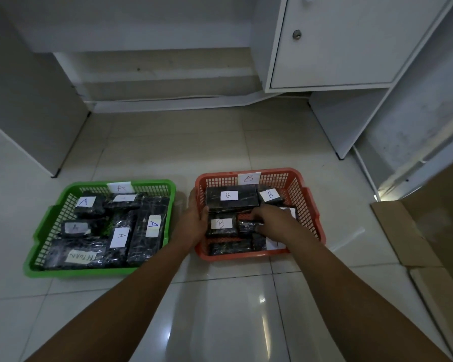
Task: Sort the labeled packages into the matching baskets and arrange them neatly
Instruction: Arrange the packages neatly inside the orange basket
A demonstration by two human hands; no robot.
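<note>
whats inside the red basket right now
The red basket holds black wrapped packages; three show white B labels, such as the B package. The left hand and right hand cover the middle ones, so their labels are hidden.

cardboard box (434, 231) cropped, right hand (270, 218) covering label

Both forearms reach fwd, bare. Left hand (194, 220) w/ thumb hooked inward; right hand (270, 218) palm down, fingers curled.
</note>
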